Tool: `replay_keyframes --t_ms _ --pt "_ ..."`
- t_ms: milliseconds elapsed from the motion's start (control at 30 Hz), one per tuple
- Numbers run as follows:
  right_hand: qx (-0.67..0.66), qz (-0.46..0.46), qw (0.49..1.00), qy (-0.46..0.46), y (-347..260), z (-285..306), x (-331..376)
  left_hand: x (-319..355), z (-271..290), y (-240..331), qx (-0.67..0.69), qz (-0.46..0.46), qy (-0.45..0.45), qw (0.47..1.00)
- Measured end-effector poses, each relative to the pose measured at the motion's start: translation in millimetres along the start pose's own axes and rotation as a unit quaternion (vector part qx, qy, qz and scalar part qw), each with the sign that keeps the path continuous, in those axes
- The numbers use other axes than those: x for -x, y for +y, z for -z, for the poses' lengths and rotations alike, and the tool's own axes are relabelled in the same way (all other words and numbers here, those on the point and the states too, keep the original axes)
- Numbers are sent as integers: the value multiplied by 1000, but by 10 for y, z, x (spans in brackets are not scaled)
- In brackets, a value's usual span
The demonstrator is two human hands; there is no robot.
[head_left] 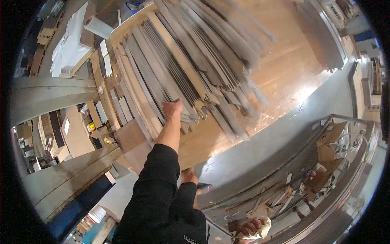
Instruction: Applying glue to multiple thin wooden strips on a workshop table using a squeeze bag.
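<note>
Long grey strips [140, 53] lie side by side in bundles on a large brown tabletop [284, 77], with lighter tan strips among them. My left arm, in a black sleeve, reaches forward to their near ends. My left hand [172, 108] is closed over a grey strip on the left side of the stack, its thumb toward the right and its fingertips partly hidden. Low at the right, well away from the strips, my right hand [252, 227] is wrapped round a pale yellowish cloth [265, 227]. Several strips on the right are blurred.
A roll of clear film [98, 27] and a stack of white sheets [73, 44] stand at the far left. Thick pale beams [53, 95] jut in from the left. A bin [280, 179] with cardboard and scraps sits at the lower right, beyond a strip of grey floor [260, 146].
</note>
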State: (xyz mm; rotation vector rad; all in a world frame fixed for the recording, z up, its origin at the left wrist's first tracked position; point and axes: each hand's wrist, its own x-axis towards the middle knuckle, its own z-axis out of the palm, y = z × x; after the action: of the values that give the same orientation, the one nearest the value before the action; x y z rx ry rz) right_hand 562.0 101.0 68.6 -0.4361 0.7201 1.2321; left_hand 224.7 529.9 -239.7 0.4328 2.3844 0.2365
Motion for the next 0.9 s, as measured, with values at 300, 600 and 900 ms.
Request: replay_keyframes --t_ms 300,600,900 --pt "156 -11 987 -35 -155 111 -34 -499 51 -708 166 -78 19 983" --pt "305 93 905 281 -78 52 150 456 964 -983 388 -8 -358 849" --pt "185 124 975 12 40 417 1148 1314 1475 -1223 462 -47 -365 807"
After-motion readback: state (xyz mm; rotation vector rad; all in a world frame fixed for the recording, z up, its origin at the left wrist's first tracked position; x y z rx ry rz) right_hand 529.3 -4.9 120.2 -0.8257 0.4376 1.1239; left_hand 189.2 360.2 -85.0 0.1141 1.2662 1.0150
